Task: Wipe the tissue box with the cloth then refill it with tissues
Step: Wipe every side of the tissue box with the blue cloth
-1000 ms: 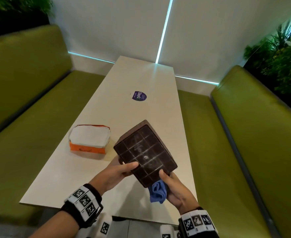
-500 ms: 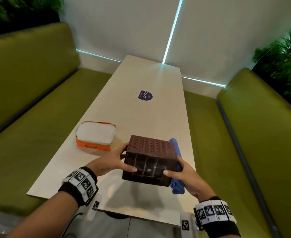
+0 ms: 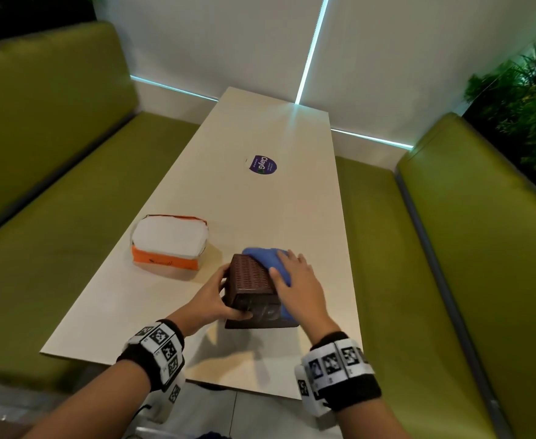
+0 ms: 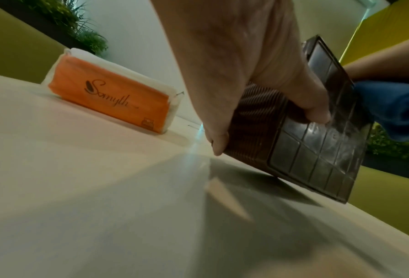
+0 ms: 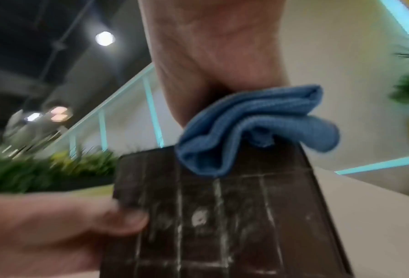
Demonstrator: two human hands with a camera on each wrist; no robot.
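Dark brown tissue box [image 3: 250, 282] stands on the pale table [image 3: 270, 210] near its front edge, gridded face [image 4: 322, 135] toward the wearer, smeared with whitish streaks. Left hand [image 3: 209, 297] grips the box from its 9 o'clock side, thumb [image 4: 316, 111] curled onto the gridded face, fingers wrapped round the woven side. Right hand [image 3: 296, 282] lies fingers straight on the blue cloth [image 3: 268, 259], pressing it against the box's top and 3 o'clock side; cloth folds hang over the box edge [image 5: 253, 127]. Orange-and-white tissue pack [image 3: 169, 242] sits at 10 o'clock from the box, well apart. Purple round sticker [image 3: 263, 165] at 12 o'clock, farther up the table. Green benches [image 3: 482, 248] flank both sides; plants [image 3: 526, 99] at 2 o'clock.
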